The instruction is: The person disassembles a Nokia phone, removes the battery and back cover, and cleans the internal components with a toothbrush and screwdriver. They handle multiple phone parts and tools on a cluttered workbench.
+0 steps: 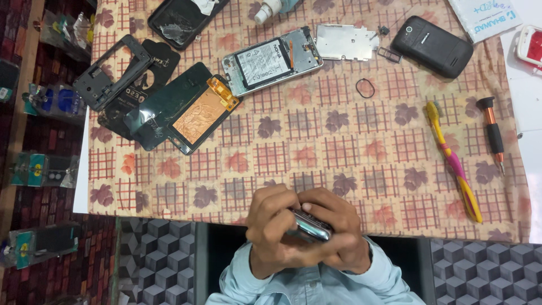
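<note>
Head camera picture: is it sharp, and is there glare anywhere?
Head view: soft even light, faint shadows; glare on the black screen panel and on the silver phone gripped by left hand and right hand; tabletop things look sharp.

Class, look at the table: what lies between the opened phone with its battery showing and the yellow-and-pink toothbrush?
In the head view, a small black rubber ring lies on the cloth between the opened phone and the toothbrush; otherwise only bare tablecloth.
</note>
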